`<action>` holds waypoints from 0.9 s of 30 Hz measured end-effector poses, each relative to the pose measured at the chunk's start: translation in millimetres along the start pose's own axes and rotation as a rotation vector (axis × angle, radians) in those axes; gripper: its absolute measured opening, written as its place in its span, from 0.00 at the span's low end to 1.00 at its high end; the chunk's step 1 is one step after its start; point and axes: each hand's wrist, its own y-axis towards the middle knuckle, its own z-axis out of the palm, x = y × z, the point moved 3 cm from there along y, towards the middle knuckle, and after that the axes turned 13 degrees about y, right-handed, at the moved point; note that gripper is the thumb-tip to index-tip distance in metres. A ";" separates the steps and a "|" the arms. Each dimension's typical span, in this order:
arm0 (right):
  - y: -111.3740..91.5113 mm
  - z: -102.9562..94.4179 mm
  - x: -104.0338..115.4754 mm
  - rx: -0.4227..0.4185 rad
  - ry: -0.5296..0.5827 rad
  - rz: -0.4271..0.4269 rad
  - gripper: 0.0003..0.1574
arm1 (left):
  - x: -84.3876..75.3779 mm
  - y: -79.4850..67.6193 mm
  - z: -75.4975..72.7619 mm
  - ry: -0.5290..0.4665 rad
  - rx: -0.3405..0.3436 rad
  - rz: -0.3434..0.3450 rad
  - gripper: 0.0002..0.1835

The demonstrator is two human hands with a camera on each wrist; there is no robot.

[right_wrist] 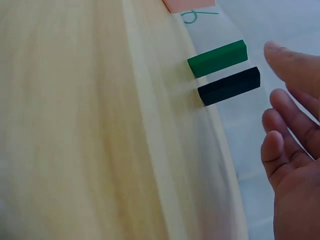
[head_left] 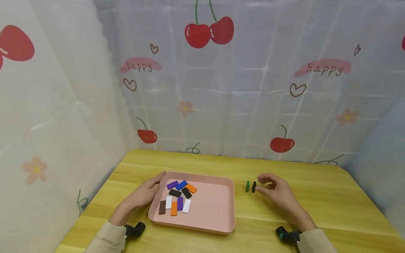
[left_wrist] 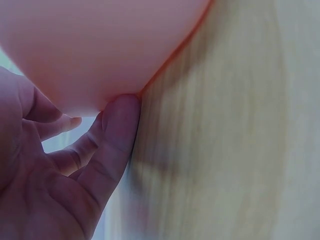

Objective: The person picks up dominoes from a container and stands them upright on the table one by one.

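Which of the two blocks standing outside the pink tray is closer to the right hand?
The black block. In the head view it stands between the green block and the right hand, while the green one is farther away.

Tray [head_left: 213,209] is showing a smooth, plastic-looking surface, satin rather than glossy. Under it, the table [head_left: 259,221] is displaying wood grain with a smooth, faintly shining finish. Inside it, small blocks [head_left: 186,206] are presenting smooth faces; plastic or painted wood, cannot tell. Right of it, green block [right_wrist: 218,58] and black block [right_wrist: 230,86] are looking smooth, matt. Behind it, the sheet [head_left: 240,116] is glinting like creased plastic film. Either side, sleeves [head_left: 110,237] are appearing as matt cloth.
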 end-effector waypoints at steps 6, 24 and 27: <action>-3.1 4.4 15.9 -0.026 0.018 -0.060 0.21 | 0.0 0.8 -0.1 0.003 0.002 0.003 0.29; 2.7 38.8 48.9 0.093 0.103 -0.085 0.19 | -0.7 1.3 1.0 -0.009 0.006 0.036 0.29; 6.8 45.5 54.5 0.119 0.110 -0.096 0.19 | -1.8 0.5 0.8 -0.009 0.004 0.040 0.29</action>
